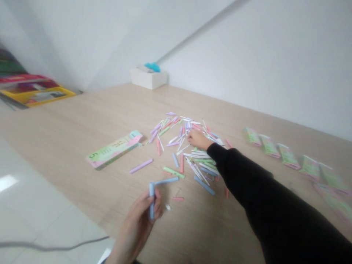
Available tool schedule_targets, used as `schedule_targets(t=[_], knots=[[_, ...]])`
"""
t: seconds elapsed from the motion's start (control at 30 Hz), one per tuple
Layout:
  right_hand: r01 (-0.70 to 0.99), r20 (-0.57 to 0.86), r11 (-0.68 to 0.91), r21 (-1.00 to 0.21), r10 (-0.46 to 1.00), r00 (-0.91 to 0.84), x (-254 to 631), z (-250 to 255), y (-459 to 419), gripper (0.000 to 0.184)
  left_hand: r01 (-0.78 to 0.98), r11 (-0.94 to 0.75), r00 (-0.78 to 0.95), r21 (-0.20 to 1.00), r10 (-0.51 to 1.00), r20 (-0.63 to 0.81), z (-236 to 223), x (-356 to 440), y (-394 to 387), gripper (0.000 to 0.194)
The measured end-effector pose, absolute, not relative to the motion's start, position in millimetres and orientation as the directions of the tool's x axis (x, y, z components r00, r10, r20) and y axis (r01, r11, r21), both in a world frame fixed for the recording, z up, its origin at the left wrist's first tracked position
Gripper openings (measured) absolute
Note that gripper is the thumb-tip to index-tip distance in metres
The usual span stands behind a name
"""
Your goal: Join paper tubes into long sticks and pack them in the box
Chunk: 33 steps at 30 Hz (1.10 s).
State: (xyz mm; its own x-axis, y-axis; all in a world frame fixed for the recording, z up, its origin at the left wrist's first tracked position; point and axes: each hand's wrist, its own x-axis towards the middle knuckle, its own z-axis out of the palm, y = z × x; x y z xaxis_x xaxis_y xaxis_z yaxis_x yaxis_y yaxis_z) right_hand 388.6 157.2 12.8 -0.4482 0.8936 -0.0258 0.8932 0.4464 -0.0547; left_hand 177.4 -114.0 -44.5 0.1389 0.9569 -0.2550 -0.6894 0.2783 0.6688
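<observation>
Upright between the thumb and fingers of my left hand (144,211) is a light blue pen barrel (151,201). Another blue barrel (166,180) lies on the table just beyond it. My right hand (198,139) reaches into a loose pile of coloured pen parts, its fingers drawn together; what they pinch, if anything, is hidden. Around it lie thin white sticks (195,170) that look like refills, a green barrel (174,172), a red barrel (182,163) and a purple barrel (141,166).
A green and pink printed carton (114,149) lies left of the pile. Several similar packets (287,156) form a row on the right. A white box (149,78) with blue material stands by the wall. A yellow tray (46,96) is at far left, a cable (55,248) below.
</observation>
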Motion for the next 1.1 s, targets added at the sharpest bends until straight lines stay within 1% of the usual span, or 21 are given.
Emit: schedule_targets(t=[0.07, 0.17, 0.2, 0.27, 0.3, 0.33, 0.37, 0.4, 0.43, 0.47, 0.53, 0.63, 0.8, 0.93, 1.1], knots=[[0.896, -0.021, 0.435, -0.091, 0.899, -0.438, 387, 16, 151, 0.034, -0.644, 0.253, 0.133, 0.722, 0.966, -0.22, -46, 179, -114, 0.031], [0.879, 0.037, 0.44, -0.183, 0.897, -0.441, 384, 34, 128, 0.016, -0.473, 0.151, 0.094, 0.868, 0.988, -0.12, -47, 181, -117, 0.032], [0.867, 0.069, 0.446, -0.221, 0.894, -0.443, 383, 43, 115, 0.014, -0.396, 0.102, 0.097, 0.913, 0.993, -0.069, -45, 182, -119, 0.033], [0.828, 0.139, 0.469, -0.308, 0.883, -0.449, 383, 62, 78, 0.021, -0.262, 0.034, 0.14, 0.964, 0.99, 0.003, -38, 187, -122, 0.035], [0.789, 0.19, 0.494, -0.365, 0.869, -0.456, 384, 72, 55, 0.027, -0.225, 0.019, 0.158, 0.974, 0.987, 0.017, -32, 189, -123, 0.035], [0.683, 0.296, 0.548, -0.483, 0.836, -0.462, 385, 80, 31, 0.03, -0.205, 0.015, 0.164, 0.979, 0.986, 0.019, -27, 193, -124, 0.034], [0.565, 0.356, 0.594, -0.573, 0.801, -0.482, 387, 88, 6, 0.029, -0.19, 0.007, 0.174, 0.982, 0.984, 0.026, -21, 196, -125, 0.031], [0.462, 0.401, 0.62, -0.634, 0.775, -0.489, 389, 95, -18, 0.021, -0.179, -0.009, 0.182, 0.984, 0.982, 0.042, -16, 200, -126, 0.028], [0.383, 0.425, 0.626, -0.679, 0.761, -0.489, 392, 99, -40, 0.017, -0.166, -0.029, 0.197, 0.986, 0.978, 0.062, -11, 204, -127, 0.025], [0.334, 0.436, 0.61, -0.719, 0.769, -0.467, 394, 102, -59, 0.017, -0.151, -0.055, 0.213, 0.987, 0.973, 0.087, -7, 209, -127, 0.023], [0.297, 0.425, 0.563, -0.771, 0.803, -0.417, 399, 103, -88, 0.019, -0.125, -0.102, 0.24, 0.987, 0.962, 0.13, -2, 216, -129, 0.02], [0.302, 0.436, 0.55, -0.778, 0.82, -0.37, 407, 98, -109, 0.022, -0.108, -0.134, 0.262, 0.985, 0.952, 0.158, 4, 226, -133, 0.018], [0.404, 0.533, 0.638, -0.655, 0.77, -0.352, 419, 91, -125, 0.022, -0.111, -0.139, 0.281, 0.984, 0.945, 0.165, 9, 236, -142, 0.015], [0.464, 0.547, 0.639, -0.613, 0.768, -0.335, 428, 90, -135, 0.013, -0.093, -0.142, 0.316, 0.985, 0.934, 0.165, 11, 239, -147, 0.015], [0.502, 0.572, 0.692, -0.519, 0.717, -0.398, 437, 90, -139, 0.013, -0.094, -0.13, 0.347, 0.987, 0.925, 0.155, 13, 243, -151, 0.015]])
